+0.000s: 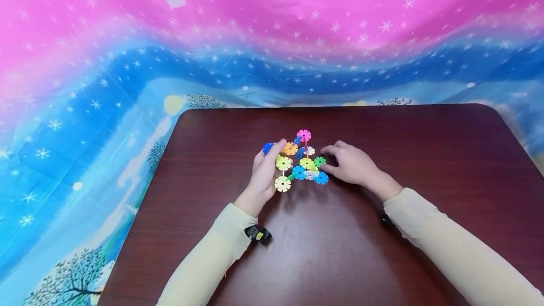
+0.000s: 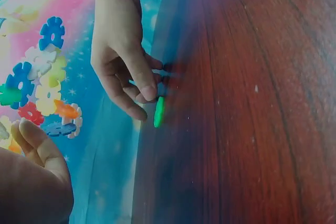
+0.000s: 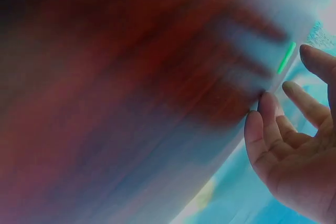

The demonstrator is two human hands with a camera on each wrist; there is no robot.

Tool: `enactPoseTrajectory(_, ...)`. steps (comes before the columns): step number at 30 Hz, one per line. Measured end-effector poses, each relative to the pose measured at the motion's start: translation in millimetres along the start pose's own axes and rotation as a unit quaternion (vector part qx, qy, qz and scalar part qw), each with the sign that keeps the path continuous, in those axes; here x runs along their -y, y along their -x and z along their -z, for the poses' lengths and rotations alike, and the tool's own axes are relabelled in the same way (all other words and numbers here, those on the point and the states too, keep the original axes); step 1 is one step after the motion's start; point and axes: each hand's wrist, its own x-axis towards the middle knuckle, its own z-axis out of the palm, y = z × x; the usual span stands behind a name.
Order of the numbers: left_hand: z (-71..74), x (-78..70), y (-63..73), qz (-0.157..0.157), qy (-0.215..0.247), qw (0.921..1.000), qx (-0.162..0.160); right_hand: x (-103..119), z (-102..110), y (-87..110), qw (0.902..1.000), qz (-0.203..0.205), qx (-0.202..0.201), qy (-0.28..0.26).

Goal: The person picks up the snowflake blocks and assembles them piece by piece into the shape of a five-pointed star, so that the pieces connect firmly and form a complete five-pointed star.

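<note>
A many-coloured cluster of notched plastic snowflake discs (image 1: 299,173) is held up over the table in my left hand (image 1: 264,174). The thumb lies along the near side of its left part, by the orange and yellow discs; the other fingers are mostly hidden behind. To the right of the cluster, a single green disc (image 2: 159,112) shows edge-on at the tabletop in the left wrist view. My right hand (image 1: 354,163) is beside this disc, fingers apart and loosely bent. In the right wrist view the fingertips (image 3: 290,88) sit close to the green disc (image 3: 286,57) without gripping it.
The dark red-brown wooden table (image 1: 204,140) has rounded far corners. Behind it hangs a pink and blue cloth (image 1: 272,65) with snowflakes and trees. A black strap device (image 1: 258,234) sits at the left wrist.
</note>
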Motion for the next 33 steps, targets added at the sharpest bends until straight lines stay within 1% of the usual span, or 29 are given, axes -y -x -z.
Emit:
enactPoseTrajectory(2,0.3,0.1,-0.7,0.0,0.006,1.0,0.004,2,0,-1.7,0.9999,-0.002,0.004,0.017)
enactPoseTrajectory(5,0.6,0.6,-2.1,-0.003,0.035,0.9992,0.018,4,0,-3.8,0.9996,-0.006,0.012,0.027)
enactPoseTrajectory(8,0.2,0.1,-2.2,-0.001,0.073,0.9964,0.043,4,1,-5.0,0.9996,-0.012,0.023,0.011)
enactPoseTrajectory(11,0.1,-0.9,-1.2,0.003,0.089,0.9938,0.067,2,2,-5.4,0.999,-0.021,0.033,-0.019)
enactPoseTrajectory(15,0.1,-2.2,-0.1,0.012,0.075,0.993,0.091,-1,4,-4.0,0.996,-0.032,0.04,-0.073)
enactPoseTrajectory(19,-0.7,-3.1,1.3,0.018,0.052,0.9931,0.103,-6,8,1.3,0.9904,-0.038,0.028,-0.13)
enactPoseTrajectory(21,-1.4,-2.7,2.0,0.023,0.044,0.9932,0.105,-8,10,5.9,0.9877,-0.041,0.012,-0.151)
enactPoseTrajectory(25,-3.0,-2.2,2.4,0.027,0.028,0.9934,0.108,-12,20,17.3,0.9816,-0.06,-0.036,-0.178)
enactPoseTrajectory(29,-5.2,-1.2,2.9,0.026,0.01,0.9945,0.102,-10,32,28.6,0.9706,-0.081,-0.098,-0.204)
enactPoseTrajectory(33,-9.1,0.7,2.5,0.019,-0.002,0.9949,0.099,0,44,37.4,0.9589,-0.077,-0.167,-0.216)
